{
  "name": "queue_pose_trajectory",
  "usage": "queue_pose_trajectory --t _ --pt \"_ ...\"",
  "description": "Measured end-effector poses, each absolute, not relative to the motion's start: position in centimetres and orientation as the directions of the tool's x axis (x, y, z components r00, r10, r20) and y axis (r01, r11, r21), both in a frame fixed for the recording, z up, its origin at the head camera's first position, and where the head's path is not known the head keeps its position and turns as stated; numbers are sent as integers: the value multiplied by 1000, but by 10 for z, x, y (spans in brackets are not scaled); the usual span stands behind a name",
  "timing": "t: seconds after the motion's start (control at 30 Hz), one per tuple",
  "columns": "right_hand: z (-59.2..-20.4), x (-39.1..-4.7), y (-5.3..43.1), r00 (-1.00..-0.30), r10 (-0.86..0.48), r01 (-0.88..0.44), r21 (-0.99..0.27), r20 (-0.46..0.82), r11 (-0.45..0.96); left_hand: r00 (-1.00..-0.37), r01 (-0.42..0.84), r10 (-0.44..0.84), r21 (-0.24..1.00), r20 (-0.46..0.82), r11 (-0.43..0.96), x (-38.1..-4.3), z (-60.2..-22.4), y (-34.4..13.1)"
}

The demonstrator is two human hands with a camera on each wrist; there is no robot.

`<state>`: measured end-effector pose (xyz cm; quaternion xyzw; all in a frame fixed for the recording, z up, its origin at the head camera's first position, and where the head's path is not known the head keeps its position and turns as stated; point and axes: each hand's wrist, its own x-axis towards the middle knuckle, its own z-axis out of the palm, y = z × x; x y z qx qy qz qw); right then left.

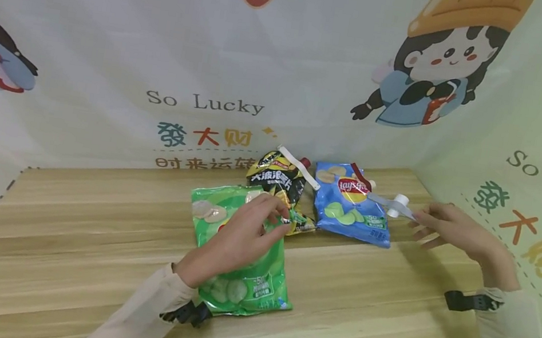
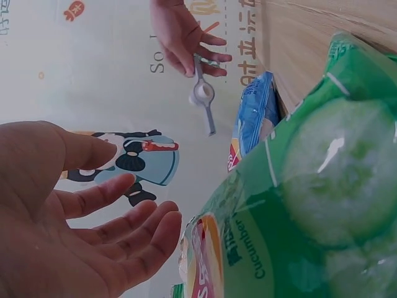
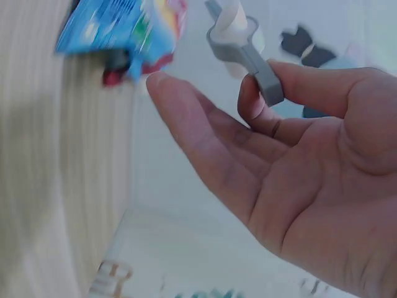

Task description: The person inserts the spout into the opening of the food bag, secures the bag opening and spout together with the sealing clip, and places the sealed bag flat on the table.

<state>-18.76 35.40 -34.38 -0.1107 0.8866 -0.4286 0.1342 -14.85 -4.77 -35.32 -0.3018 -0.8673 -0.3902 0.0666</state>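
My right hand pinches one end of a grey bag clip with a white round spout at its middle, between thumb and index finger. The clip is in the air beside the blue Lay's chip bag. Over the green cucumber Lay's bag, my left hand hovers palm inward, fingers loosely bent and holding nothing. That green bag lies flat on the table, its upper part partly hidden by the hand. In the left wrist view the grey clip hangs straight from the right hand.
A black-and-yellow chip bag lies behind, with a white clip and red cap at its top. The blue bag bears a dark red clip. Printed cloth walls bound the wooden table at the back and right.
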Motion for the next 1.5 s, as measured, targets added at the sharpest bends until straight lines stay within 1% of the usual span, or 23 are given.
queue_pose_trajectory --t 0.2,0.33,0.53,0.63,0.8,0.97,1.13,1.3,1.5 --pt "-339 -180 316 -896 -429 -163 -816 -112 554 -819 558 466 654 335 511 -148 -355 -49" --pt "-334 -170 287 -867 -490 -242 -784 -89 572 -822 542 477 681 310 492 -148 -358 -50" --pt "-330 -155 244 -815 -579 -367 -782 9 504 -848 493 452 725 277 481 -148 -357 -63" --pt "-330 -147 231 -800 -598 -427 -753 56 500 -838 505 471 720 276 477 -148 -356 -71" --pt "-328 -141 210 -790 -602 -495 -699 116 516 -802 558 515 685 302 468 -143 -353 -80" --pt "-323 -142 190 -772 -618 -536 -675 149 507 -805 548 487 741 340 388 -132 -346 -90" --pt "-321 -141 177 -708 -696 -591 -642 121 489 -799 542 489 773 351 329 -125 -339 -96" --pt "-315 -134 176 -662 -740 -620 -637 114 457 -765 590 527 730 370 345 -119 -329 -102" --pt "-308 -128 176 -597 -787 -682 -616 158 394 -733 641 556 672 392 371 -107 -319 -108"
